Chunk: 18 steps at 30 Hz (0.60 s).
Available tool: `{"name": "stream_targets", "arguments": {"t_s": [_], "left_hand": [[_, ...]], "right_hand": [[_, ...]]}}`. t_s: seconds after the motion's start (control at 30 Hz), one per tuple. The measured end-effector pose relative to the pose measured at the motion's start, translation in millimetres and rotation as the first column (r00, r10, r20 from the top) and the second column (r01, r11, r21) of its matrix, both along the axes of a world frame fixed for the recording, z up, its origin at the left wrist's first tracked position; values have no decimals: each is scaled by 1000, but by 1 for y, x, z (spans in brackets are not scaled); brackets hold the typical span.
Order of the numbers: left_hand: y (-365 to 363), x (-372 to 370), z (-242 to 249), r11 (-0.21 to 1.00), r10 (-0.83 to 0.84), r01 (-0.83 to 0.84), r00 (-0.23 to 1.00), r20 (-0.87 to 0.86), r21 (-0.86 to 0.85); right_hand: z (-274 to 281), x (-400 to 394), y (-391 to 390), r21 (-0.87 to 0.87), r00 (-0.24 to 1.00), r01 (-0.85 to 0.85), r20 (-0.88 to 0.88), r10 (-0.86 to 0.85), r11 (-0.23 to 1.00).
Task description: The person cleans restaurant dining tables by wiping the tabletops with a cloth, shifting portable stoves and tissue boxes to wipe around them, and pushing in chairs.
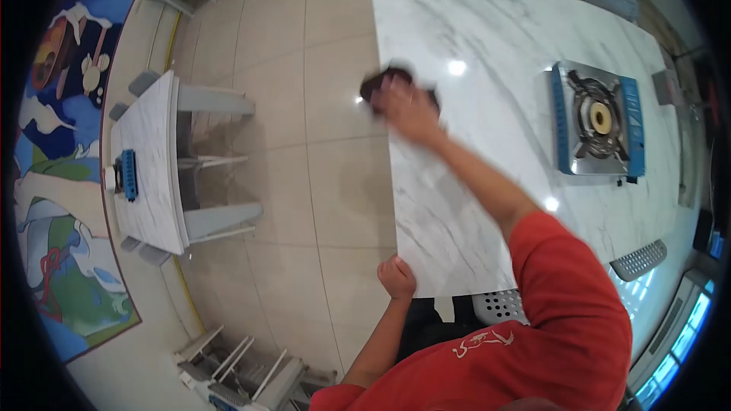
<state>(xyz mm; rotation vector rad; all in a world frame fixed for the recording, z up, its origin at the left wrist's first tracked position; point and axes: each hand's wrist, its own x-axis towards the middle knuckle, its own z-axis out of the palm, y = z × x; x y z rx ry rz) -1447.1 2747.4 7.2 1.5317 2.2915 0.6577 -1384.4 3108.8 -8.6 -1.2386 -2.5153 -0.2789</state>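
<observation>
One large marble-patterned surface (449, 247) fills centre to right of the frame; tiled floor (343, 205) lies past its left edge. Blue-sided stove (598, 118) stands on it, right of centre, well apart from that edge. Risk (judged): a wide swing of the right forearm (483, 175) toward the right of the frame could nudge the stove. Dark cloth (398, 73) at upper centre, partly over the surface, partly beyond its left edge. Risk (judged): a loose hold, or a sweep carried too far outward, could drop it to the floor. Right hand (409, 110): blurred, lying over the cloth; how far its fingers are open, or whether they pinch the fabric, cannot be told. Left hand (397, 278): lower centre, at the surface's corner; fingers curled closed, nothing seen in them, contact with the edge unclear.
</observation>
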Motion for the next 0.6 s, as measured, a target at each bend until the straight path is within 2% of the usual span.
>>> {"name": "stream_targets", "arguments": {"t_s": [0.03,0.07,0.1,0.13,0.17,0.23,0.3,0.37,0.4,0.43,0.5,0.57,0.6], "left_hand": [[-1,0,-5,1000,-8,8,999,-44,-13],[-6,-1,-8,999,-31,31,999,-27,7],[-7,-2,-12,1000,-25,25,999,-40,4],[-5,-2,-16,1000,-16,16,998,-54,-1],[-4,-2,-15,999,-36,36,999,-40,13],[-3,-2,-10,996,-22,19,999,-37,-84],[-3,-1,-2,993,-23,24,1000,14,-114],[-1,-1,-8,993,31,-28,999,29,-113],[-4,-2,-18,1000,24,-24,1000,13,-19],[-5,-2,-17,1000,-16,17,1000,24,-15],[-2,-1,-15,998,34,-31,998,46,-63],[1,0,-12,996,25,-20,998,59,-86],[-1,-1,-11,993,37,-30,998,60,-113]], "right_hand": [[16,5,-55,-195,990,-125,-95,108,973],[21,15,-109,-327,940,-267,-293,171,906],[31,25,-161,-345,971,-231,-139,193,910],[46,43,-205,-459,956,-280,-218,199,843],[53,59,-246,-458,962,-254,-207,176,852],[63,97,-313,-530,991,-122,-106,77,839],[56,140,-351,-523,995,-91,-85,54,847],[57,181,-352,-589,1000,-14,-30,-5,808],[60,196,-344,-595,995,78,0,-96,800],[63,209,-334,-599,982,167,29,-188,783],[55,220,-310,-484,890,389,-21,-455,784],[46,209,-272,-380,674,670,-51,-737,638],[36,196,-251,-340,546,780,-40,-837,525]]}}
